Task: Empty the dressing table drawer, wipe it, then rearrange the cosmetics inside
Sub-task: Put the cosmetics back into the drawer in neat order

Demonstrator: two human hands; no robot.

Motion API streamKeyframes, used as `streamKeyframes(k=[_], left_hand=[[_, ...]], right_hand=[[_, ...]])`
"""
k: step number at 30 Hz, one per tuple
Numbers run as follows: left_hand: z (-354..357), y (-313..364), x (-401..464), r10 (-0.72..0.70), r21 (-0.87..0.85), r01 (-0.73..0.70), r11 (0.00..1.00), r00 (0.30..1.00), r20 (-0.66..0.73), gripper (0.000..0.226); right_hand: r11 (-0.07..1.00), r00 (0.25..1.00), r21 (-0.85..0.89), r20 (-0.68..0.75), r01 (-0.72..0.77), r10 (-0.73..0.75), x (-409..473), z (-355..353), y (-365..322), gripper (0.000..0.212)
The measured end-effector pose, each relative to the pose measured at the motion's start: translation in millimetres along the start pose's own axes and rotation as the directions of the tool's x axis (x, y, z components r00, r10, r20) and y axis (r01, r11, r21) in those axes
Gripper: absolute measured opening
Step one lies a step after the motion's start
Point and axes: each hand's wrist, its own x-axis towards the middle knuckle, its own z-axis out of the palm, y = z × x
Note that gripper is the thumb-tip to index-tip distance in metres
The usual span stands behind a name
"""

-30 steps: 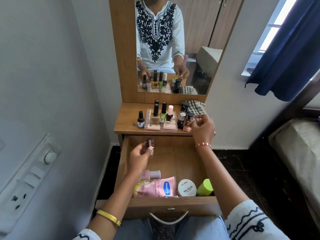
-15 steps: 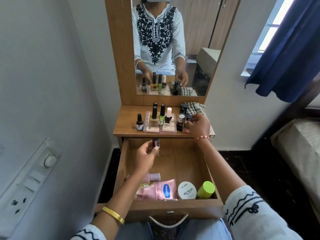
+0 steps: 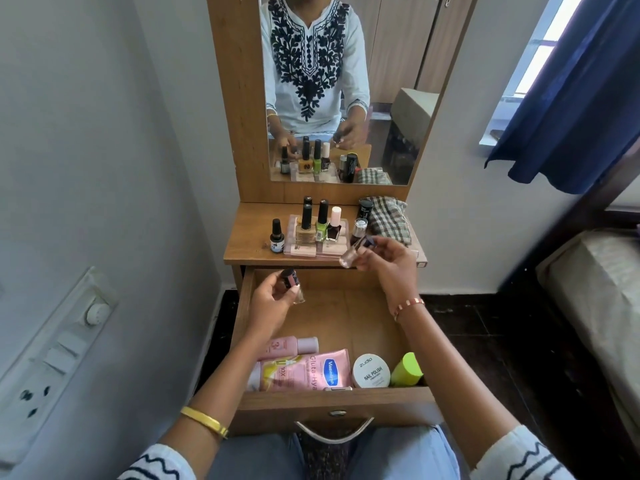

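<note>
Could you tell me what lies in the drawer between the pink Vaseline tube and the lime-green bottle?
In the head view, a round white nail-polish-remover tub sits between the pink Vaseline tube and the lime-green bottle.

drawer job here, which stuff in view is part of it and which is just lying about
Part of the job:
- open drawer
- small bottle held by left hand
- clear bottle held by right hand
- nail polish bottles on the tabletop
- pink tube, white jar, green bottle in the drawer
- checked cloth

Lying about:
- switch panel
- blue curtain
- bed
</note>
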Motion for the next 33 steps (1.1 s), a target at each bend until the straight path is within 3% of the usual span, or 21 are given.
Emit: streamKeyframes(k=[6, 10, 16, 25, 33], left_hand=[[-8, -17, 11, -0.015, 0.161, 0.017, 0.987, 1.0, -0.015, 0.029], [-4, -23, 21, -0.019, 0.335, 0.016, 0.942, 1.0, 0.007, 0.037], [4, -21, 37, 0.031, 0.589, 0.024, 0.808, 0.996, -0.083, 0.039], [15, -33, 53, -0.041, 0.573, 0.146, 0.806, 0.981, -0.192, 0.036], [17, -39, 57, 0.003, 0.592, 0.115, 0.797, 0.981, -0.195, 0.034]], right_hand=[[0.977, 0.966, -0.131, 0.175, -0.169, 0.19, -19, 31, 33, 0.018], [0.95, 0.952, -0.195, 0.138, -0.245, 0.274, -17, 55, 59, 0.021], [0.9, 0.939, -0.328, 0.088, -0.288, 0.333, -4, 79, 88, 0.027], [0.886, 0.933, -0.385, 0.141, -0.257, 0.332, 13, 108, 107, 0.032], [0.888, 0.937, -0.41, 0.179, -0.207, 0.301, 14, 123, 119, 0.024]])
